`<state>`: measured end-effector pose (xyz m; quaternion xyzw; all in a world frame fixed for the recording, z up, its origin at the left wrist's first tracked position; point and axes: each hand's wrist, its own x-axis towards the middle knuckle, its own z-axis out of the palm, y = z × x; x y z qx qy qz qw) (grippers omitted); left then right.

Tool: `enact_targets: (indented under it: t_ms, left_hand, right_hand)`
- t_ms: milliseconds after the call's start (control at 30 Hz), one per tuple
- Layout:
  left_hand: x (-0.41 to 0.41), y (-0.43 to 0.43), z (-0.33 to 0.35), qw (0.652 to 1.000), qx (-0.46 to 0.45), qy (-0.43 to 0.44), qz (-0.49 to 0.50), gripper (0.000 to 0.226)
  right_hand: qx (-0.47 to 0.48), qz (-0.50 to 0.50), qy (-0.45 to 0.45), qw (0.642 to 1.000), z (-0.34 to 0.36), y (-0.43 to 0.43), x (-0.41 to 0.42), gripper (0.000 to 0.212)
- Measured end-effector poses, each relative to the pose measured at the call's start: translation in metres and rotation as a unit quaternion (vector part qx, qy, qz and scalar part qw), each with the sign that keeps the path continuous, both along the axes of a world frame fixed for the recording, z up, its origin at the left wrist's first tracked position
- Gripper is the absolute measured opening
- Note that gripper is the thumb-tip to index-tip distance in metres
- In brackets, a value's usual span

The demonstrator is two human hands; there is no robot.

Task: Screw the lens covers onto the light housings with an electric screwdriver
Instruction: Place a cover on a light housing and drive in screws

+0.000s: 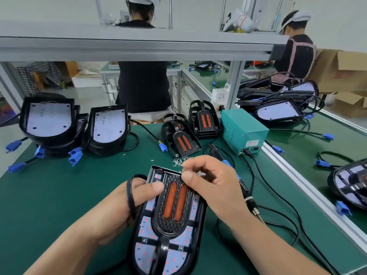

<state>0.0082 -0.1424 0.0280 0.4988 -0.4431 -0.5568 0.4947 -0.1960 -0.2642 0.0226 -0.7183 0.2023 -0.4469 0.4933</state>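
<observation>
A black light housing [151, 253] with a white LED board lies in front of me on the green mat. A black lens cover [174, 205] with two orange strips sits on top of it. My left hand [127, 203] grips the housing's left edge, thumb on the cover, with a black cable looped over the hand. My right hand [210, 187] hovers over the cover's upper right, its fingers pinched on several small screws [201, 173]. The electric screwdriver [238, 179], blue and black, lies on the mat under my right hand.
A loose screw pile [179, 161] lies beyond the housing. Two more lens covers [182, 141] and a teal power supply [241, 131] stand behind. Stacked housings [49, 120] sit at the left, others [278, 110] at the right. People work at benches beyond.
</observation>
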Motion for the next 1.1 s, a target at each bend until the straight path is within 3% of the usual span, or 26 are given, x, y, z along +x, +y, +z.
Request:
enact_targets:
  t_ms: [133,267,367,467,567,667,800,933,1000,1100]
  left_hand:
    - [0.002,0.002,0.003,0.998,-0.021,0.055,0.021,0.054]
    - [0.001,0.001,0.009,0.967,-0.036,0.222,0.118,0.06]
    - [-0.003,-0.002,0.018,0.935,-0.099,0.328,0.095,0.056]
    - [0.0,-0.006,0.014,0.93,-0.108,0.258,0.238,0.05]
    - [0.0,-0.008,0.009,0.918,-0.121,0.243,0.288,0.056]
    - [0.006,-0.007,0.011,0.908,-0.129,0.243,0.315,0.056]
    - [0.026,-0.002,0.011,0.905,-0.129,0.246,0.323,0.037]
    - [0.024,-0.004,0.006,0.941,-0.088,0.155,0.287,0.039]
    - [0.018,-0.005,0.004,0.958,-0.063,0.122,0.253,0.044]
    - [0.016,-0.004,-0.002,0.974,-0.058,0.086,0.204,0.058]
  right_hand:
    - [0.042,0.042,-0.084,0.995,0.0,-0.002,0.006,0.03]
    - [0.296,0.117,-0.145,0.937,0.007,0.0,0.016,0.066]
    - [0.37,0.207,-0.089,0.901,0.003,0.008,0.021,0.055]
    - [0.358,0.306,0.006,0.882,0.002,0.026,0.026,0.039]
    - [0.34,0.378,0.042,0.86,-0.005,0.034,0.028,0.029]
    - [0.299,0.375,0.035,0.877,-0.009,0.029,0.018,0.025]
    - [0.35,0.286,-0.036,0.891,-0.006,0.009,0.009,0.044]
    - [0.351,0.251,-0.043,0.901,-0.001,-0.004,0.005,0.075]
    - [0.288,0.256,0.02,0.923,0.0,-0.002,0.004,0.071]
    - [0.201,0.251,0.096,0.942,-0.002,0.006,0.004,0.04]
